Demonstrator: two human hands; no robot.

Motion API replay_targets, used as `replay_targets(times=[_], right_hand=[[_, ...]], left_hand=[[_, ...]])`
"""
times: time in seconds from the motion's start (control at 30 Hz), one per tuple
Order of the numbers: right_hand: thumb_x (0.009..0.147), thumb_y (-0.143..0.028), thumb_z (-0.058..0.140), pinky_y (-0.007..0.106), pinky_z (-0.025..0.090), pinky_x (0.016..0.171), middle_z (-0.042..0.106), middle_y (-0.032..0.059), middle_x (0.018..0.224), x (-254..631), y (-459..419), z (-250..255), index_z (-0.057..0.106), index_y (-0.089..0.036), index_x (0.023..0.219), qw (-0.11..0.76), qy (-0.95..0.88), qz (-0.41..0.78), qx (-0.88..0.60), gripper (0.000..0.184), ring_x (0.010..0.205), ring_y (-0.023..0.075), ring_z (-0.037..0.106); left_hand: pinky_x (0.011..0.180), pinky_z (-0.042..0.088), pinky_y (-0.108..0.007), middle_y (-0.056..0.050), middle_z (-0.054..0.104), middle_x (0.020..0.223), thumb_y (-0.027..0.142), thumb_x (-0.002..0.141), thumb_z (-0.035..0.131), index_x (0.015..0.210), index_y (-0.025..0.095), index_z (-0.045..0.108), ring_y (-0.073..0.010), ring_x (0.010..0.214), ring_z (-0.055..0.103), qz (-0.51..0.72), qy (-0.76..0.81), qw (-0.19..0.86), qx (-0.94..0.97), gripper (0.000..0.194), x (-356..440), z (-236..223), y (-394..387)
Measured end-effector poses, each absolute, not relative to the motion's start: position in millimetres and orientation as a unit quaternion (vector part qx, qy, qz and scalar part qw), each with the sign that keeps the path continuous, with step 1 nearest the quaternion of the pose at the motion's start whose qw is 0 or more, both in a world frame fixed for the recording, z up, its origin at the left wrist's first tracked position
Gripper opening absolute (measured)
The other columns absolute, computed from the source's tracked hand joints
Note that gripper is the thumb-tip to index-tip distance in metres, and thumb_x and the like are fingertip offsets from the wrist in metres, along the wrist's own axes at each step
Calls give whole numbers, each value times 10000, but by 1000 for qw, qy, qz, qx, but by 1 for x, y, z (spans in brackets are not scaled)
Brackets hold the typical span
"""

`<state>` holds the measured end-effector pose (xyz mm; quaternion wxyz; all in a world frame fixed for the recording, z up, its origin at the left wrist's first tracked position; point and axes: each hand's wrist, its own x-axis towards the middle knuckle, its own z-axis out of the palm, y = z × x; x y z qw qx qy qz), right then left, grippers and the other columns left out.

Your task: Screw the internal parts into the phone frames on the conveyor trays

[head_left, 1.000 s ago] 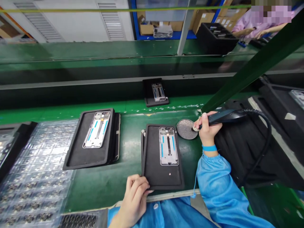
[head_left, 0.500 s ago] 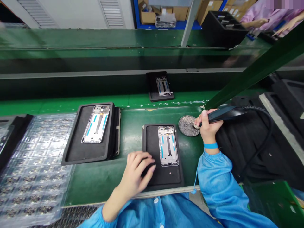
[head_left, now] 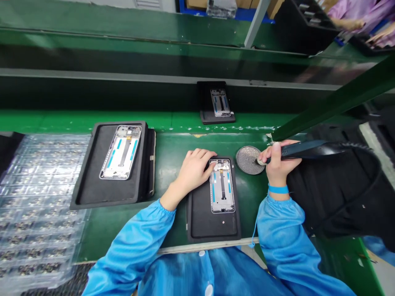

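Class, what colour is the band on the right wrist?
Bright blue; the wristband shows best in the head view.

The left hand [head_left: 193, 170] hides a corner of the phone frame [head_left: 222, 193]; a co-worker's sleeve [head_left: 354, 10] is cut off.

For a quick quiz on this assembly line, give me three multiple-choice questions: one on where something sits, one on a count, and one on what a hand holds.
1. Where is the round metal mesh disc?
A) Right of the nearest black tray
B) On the clear plastic blister tray
C) Inside the nearest black tray

2. How many phone frames lie in black trays in view?
A) One
B) Two
C) Three

3. What does the right hand hold?
A) Nothing
B) A corded black screwdriver
C) A phone frame

Answers:
1: A, the disc sits just past the tray's right edge.
2: C, the nearest frame, left frame and far frame each lie in a tray.
3: B, the fingers wrap around its barrel.
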<state>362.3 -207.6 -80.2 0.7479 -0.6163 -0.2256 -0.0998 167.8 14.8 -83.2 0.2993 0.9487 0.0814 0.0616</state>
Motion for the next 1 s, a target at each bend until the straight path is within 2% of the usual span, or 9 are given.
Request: replay_targets(times=[0.3,0.43,0.57,0.73,1.0], right_hand=[[1033,-598,988,339,542,479,573,-116,673,363,-209,-80,540,-309,1046,729,-256,-97,-628,533,466,158,539],[1031,-611,985,338,555,482,584,-116,654,358,-206,-71,557,-307,1071,712,-270,-111,-639,527,470,164,557],[1067,-550,953,311,551,482,556,-134,666,335,-185,-43,532,-318,1106,748,-277,-139,-587,482,453,147,527],[1101,-511,932,304,533,454,556,-131,699,303,-140,-23,556,-332,1120,783,-322,-49,-530,416,436,133,501],[1111,-460,929,313,479,400,531,-115,679,291,-116,-41,639,-356,1123,789,-342,24,-510,308,409,141,450]], left_hand=[[1154,531,-504,-99,858,1506,346,1231,632,1544,220,786,-335,1368,740,75,80,325,939,371,167,-87,13],[1238,505,-521,-80,870,1477,347,1172,764,1459,245,852,-330,1401,723,107,111,363,919,317,166,-87,10],[1264,527,-546,-88,865,1470,310,1087,883,1444,263,895,-349,1441,702,105,159,391,900,360,167,-88,10],[1292,569,-565,-109,865,1476,301,1082,882,1508,226,886,-352,1426,726,77,142,409,898,432,169,-89,13],[1283,583,-557,-111,875,1447,331,1093,883,1526,210,880,-354,1389,746,75,133,409,900,449,170,-88,9]])
